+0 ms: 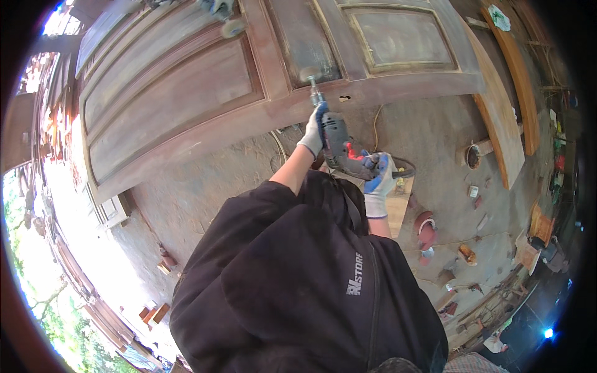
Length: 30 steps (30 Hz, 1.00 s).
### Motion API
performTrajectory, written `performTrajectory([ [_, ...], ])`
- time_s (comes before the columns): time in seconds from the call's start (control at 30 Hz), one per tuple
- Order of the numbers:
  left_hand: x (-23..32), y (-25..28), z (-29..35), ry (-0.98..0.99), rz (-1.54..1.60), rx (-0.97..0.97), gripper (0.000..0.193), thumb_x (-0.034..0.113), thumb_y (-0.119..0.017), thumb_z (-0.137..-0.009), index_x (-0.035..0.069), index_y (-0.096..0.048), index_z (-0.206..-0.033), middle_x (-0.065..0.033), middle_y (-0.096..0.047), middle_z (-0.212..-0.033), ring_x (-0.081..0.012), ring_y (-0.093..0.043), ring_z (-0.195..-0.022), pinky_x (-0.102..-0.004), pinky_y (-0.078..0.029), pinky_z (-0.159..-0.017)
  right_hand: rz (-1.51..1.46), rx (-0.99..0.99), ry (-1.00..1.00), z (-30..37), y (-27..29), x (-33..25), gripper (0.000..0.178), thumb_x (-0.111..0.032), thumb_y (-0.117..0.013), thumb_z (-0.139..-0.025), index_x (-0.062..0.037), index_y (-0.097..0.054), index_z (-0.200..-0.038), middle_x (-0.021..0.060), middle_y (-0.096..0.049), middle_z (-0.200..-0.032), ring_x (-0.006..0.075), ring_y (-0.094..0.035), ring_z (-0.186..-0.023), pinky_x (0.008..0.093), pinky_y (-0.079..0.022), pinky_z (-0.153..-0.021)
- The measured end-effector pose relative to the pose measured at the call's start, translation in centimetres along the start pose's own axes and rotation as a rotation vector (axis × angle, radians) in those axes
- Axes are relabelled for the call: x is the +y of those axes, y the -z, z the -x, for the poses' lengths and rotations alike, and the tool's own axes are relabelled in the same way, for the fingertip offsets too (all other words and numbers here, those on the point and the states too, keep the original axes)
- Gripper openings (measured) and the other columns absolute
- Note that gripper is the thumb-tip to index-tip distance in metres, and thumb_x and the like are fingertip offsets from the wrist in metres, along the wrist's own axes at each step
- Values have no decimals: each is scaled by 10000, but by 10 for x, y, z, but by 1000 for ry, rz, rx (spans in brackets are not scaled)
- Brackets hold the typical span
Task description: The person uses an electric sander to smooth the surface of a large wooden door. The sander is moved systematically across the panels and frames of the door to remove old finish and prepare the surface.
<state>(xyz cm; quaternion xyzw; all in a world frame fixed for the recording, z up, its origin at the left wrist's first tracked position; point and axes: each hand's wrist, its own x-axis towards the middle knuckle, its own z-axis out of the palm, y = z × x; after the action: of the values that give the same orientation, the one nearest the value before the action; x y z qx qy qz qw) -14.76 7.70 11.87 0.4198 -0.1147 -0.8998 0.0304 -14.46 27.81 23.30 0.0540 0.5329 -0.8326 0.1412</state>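
Observation:
A grey power drill (337, 138) with a red part near its handle points away from me. My left hand (313, 133), in a white and blue work glove, is wrapped round its front end just behind the chuck. My right hand (380, 177), gloved alike, grips the rear handle, where a dark cord comes out. The small round sanding head (309, 73) in the chuck meets the lower part of a narrow recessed panel (303, 38). This panel belongs to a large brown wooden door (205, 138) lying flat before me, its surface dusty and partly whitish.
At the far edge, a co-worker's gloved hand (216, 7) is beside another round sanding disc (233, 28) over the door. Long boards (500, 133) lean out at the right. A reddish sanding-belt-like roll (426, 229) and scraps lie on the dusty floor (448, 149).

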Motion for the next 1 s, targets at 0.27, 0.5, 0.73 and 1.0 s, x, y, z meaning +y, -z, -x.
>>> performTrajectory([
  [0.27,-45,-35,-26,10,-173,156,512,508,-754,-684,63,-679,-925,-68,-661,-792,-209,-624,-613,-349,-505,-593,18,93,51,-5,33,-13,307,-288,-555,-924,-34,-526,-755,62,-507,-651,180,-529,-631,506,-459,-920],
  [0.5,-17,0,-22,49,-69,-41,406,473,-685,-763,90,-658,-896,-87,-659,-754,-237,-630,-613,-370,-525,-598,-57,107,90,23,6,10,177,-146,-548,-923,-26,-567,-795,51,-558,-681,146,-535,-605,443,-497,-871],
  [0.73,10,12,36,30,60,-39,401,487,-609,-813,96,-641,-899,-107,-671,-761,-288,-643,-639,-420,-545,-621,37,75,-12,27,-9,23,235,-194,-545,-937,-11,-576,-793,46,-566,-665,129,-526,-593,318,-503,-695],
  [1.0,-18,12,28,17,150,-45,480,555,-608,-786,96,-648,-918,-110,-670,-812,-295,-634,-693,-433,-532,-670,85,-94,-3,20,-8,-15,249,-186,-552,-931,-25,-534,-742,58,-553,-690,151,-529,-607,314,-459,-612],
])
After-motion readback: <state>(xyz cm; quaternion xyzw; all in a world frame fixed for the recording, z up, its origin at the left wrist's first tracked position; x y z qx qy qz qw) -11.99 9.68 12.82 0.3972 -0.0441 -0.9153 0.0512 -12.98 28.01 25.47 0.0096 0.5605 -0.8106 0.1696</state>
